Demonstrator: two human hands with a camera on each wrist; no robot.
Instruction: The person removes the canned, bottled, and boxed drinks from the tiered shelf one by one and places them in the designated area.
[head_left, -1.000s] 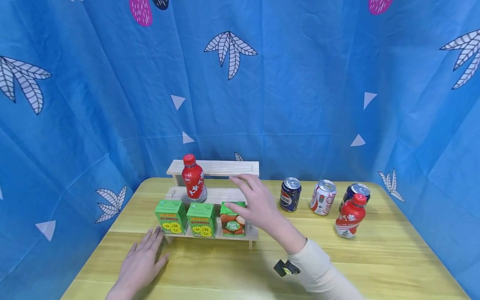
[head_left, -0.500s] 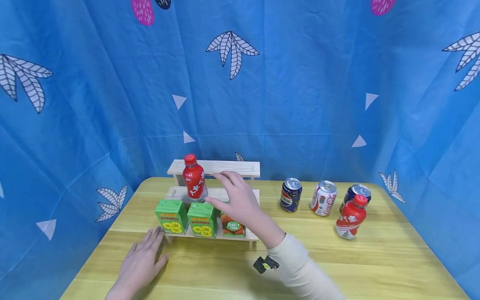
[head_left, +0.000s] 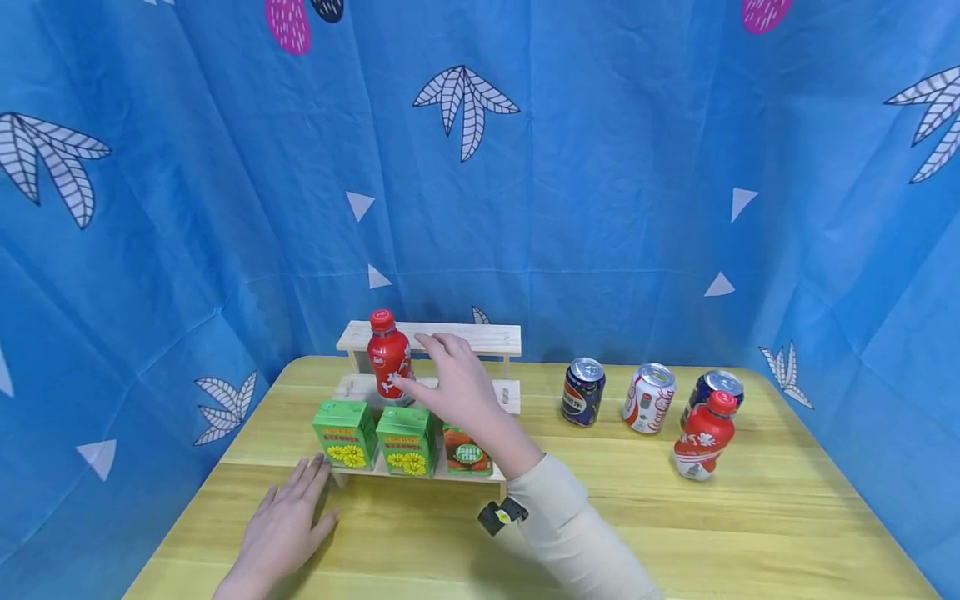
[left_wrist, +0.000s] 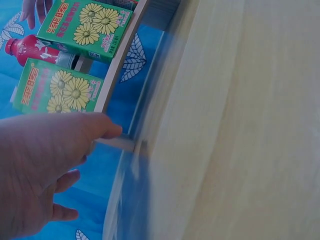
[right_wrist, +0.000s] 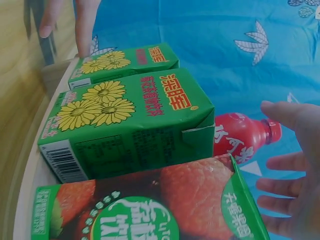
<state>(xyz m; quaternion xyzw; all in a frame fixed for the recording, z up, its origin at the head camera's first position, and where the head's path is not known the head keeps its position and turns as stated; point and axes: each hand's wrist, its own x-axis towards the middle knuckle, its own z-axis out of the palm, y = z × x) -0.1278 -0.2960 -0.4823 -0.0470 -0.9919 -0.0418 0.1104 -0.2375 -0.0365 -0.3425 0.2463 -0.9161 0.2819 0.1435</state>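
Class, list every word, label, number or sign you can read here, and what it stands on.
"Coca-Cola": white can
"植物饮料": middle green carton
"荔枝": fruit-printed box
Too small, blurred or stylised to read surely: lettering on the red bottles and dark blue cans, remaining carton and box print, barcode digits.

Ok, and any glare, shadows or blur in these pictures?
Head view: glare on the can lids, soft shadow beside the left hand; left wrist view: table hazy and soft; right wrist view: red bottle's lettering legible, table blurred.
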